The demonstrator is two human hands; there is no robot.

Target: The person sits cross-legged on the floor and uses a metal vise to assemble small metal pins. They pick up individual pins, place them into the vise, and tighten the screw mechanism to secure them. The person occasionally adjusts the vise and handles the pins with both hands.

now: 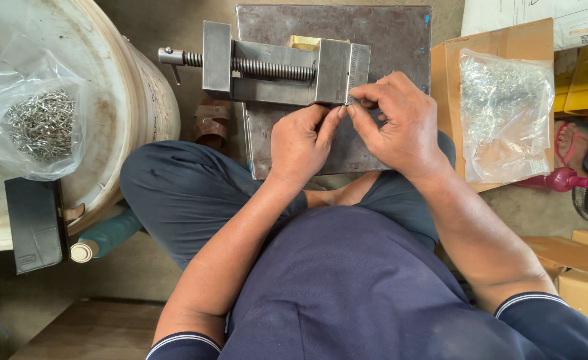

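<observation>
A steel vise [277, 63] with a threaded screw and a handle at its left lies across a worn metal plate [387, 37]. My left hand [300, 143] and my right hand [400, 123] meet at the near side of the vise's right jaw. Their fingertips pinch a tiny metal part [345, 107] against the jaw's lower edge. The part is mostly hidden by my fingers. I sit cross-legged with the plate resting on my legs.
A clear bag of small metal pieces [40, 123] lies on a white drum lid [117, 87] at left, with a black box [35, 223] and a bottle [107, 237] below. A second bag [504, 113] lies on a cardboard box [507, 43] at right. Another person's sandalled foot [570, 143] is at far right.
</observation>
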